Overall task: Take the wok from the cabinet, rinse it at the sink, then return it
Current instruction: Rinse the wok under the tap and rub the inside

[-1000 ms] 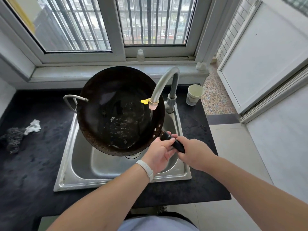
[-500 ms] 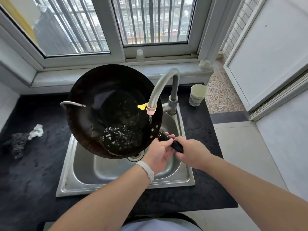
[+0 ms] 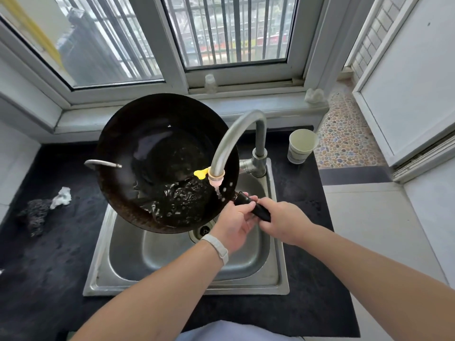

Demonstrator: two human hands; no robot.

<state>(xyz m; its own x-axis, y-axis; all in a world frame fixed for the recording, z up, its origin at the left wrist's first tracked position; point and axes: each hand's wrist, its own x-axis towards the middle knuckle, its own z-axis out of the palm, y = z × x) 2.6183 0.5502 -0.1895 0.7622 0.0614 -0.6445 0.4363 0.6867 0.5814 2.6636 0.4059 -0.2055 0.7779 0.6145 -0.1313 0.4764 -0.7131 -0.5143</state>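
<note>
A large black wok [image 3: 160,153] hangs tilted above the steel sink [image 3: 187,279], with water pooled in its lower part. Its black handle [image 3: 253,207] points to the right. My left hand [image 3: 234,225] grips the handle close to the wok's rim, and my right hand [image 3: 283,222] grips the handle's end. The curved grey faucet [image 3: 231,141] arches over the wok's right rim, and a thin stream of water falls from its spout. A metal loop handle [image 3: 103,164] sticks out on the wok's left side.
A paper cup [image 3: 301,146] stands on the black counter [image 3: 49,267] right of the faucet. A dark scourer [image 3: 37,215] and a white rag [image 3: 61,198] lie on the counter at left. The window sill runs just behind the wok.
The wok has tipped further and the water in it has run down to its lower side. Both hands keep the same hold on the handle.
</note>
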